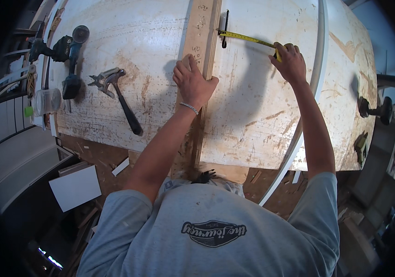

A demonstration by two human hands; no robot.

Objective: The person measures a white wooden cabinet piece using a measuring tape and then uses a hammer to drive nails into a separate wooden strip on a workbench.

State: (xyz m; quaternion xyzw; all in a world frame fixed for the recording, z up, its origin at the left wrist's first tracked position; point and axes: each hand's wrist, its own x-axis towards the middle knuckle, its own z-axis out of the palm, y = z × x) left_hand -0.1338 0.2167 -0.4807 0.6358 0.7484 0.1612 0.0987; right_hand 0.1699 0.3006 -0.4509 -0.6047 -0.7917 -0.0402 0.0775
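Note:
A long wooden board (199, 39) with pencil marks on its face runs away from me across the worn white workbench (156, 106). My left hand (194, 83) is closed around the board, thumb over its right edge and fingers over its left. To the right, my right hand (290, 63) grips a yellow tape measure (248, 38), its case mostly hidden in the palm. The blade stretches left from that hand, and its end hook meets the board's right side. Beneath the blade, near the hook, lies a thin dark rod-shaped piece (225, 30).
Left of the board lie a hammer (126, 104), pincers (100, 79), a cordless drill (61, 48), an angle grinder (73, 64) and a clear plastic tub (48, 100). A long white strip (319, 60) crosses the bench at right. Farther right sits a black knobbed tool (376, 110).

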